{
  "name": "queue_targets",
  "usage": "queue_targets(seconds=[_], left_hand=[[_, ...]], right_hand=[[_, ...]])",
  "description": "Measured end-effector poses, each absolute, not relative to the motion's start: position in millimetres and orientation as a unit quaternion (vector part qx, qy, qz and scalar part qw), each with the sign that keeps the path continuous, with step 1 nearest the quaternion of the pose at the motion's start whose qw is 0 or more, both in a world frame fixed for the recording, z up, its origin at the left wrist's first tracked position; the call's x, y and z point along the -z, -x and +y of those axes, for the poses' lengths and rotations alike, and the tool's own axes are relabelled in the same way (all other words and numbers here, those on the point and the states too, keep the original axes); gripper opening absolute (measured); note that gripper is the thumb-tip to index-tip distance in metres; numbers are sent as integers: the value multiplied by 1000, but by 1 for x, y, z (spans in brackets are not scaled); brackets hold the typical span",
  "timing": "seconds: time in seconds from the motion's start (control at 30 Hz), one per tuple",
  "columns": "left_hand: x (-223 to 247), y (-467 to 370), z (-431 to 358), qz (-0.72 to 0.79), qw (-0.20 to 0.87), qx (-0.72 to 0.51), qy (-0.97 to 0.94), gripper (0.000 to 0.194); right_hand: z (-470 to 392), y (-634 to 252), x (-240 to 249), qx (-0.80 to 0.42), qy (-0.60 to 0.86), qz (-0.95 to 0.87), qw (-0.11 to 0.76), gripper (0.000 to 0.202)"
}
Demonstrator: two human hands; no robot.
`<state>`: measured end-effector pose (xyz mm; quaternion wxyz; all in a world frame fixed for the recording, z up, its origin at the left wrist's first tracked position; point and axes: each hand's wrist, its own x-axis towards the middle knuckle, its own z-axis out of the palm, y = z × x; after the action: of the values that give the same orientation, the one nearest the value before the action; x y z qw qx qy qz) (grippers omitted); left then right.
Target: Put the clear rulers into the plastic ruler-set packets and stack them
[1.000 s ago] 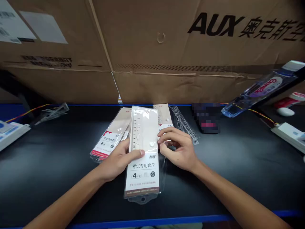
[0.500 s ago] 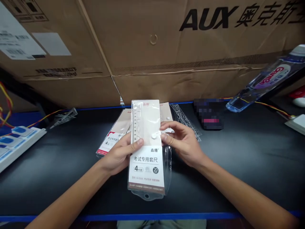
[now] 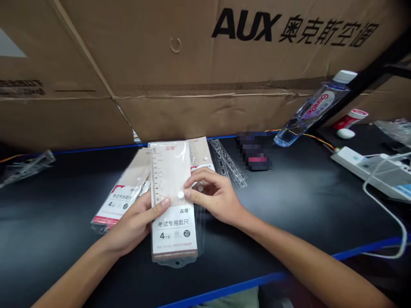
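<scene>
A transparent plastic ruler-set pouch (image 3: pixel 173 179) with a printed card inside is held upright in the middle of the head view. A scale and cut-out shapes show along its left side. My left hand (image 3: pixel 138 220) is closed on the pouch's left edge, thumb in front. My right hand (image 3: pixel 213 196) pinches the right edge, thumb and index finger beside a white snap button (image 3: pixel 181 195). Its other fingers are partly hidden. Behind lie a similar pouch (image 3: pixel 120 188) at the left and another pouch (image 3: pixel 204 152) at the right, partly covered.
Transparent stencil rulers (image 3: pixel 229 164) lie on the black table (image 3: pixel 289 205), beside a blurred dark object (image 3: pixel 253 152). A water bottle (image 3: pixel 316 109) leans at the back right. A power strip (image 3: pixel 369 171) with a white cable is at the right. A large cardboard box (image 3: pixel 192 64) stands behind.
The view has turned to the right, so things appear shifted left. A white piece by my right fingers at the pouch's edge no longer shows. Both hands stay on the pouch.
</scene>
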<state>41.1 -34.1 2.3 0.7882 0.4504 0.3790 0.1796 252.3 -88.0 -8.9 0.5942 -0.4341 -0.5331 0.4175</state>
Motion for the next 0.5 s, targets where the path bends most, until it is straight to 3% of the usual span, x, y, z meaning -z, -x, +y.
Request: queue_targets(seconds=[0.23,0.5], left_hand=[[2,-37,-39,362,805,-166,-439,66],[2,-36,-41,350,757,-112,-540,70]], right_hand=[[-91,-256,14,-498,399,-541,548,18],[-96,-247,13,-440,479,-554,521,26]])
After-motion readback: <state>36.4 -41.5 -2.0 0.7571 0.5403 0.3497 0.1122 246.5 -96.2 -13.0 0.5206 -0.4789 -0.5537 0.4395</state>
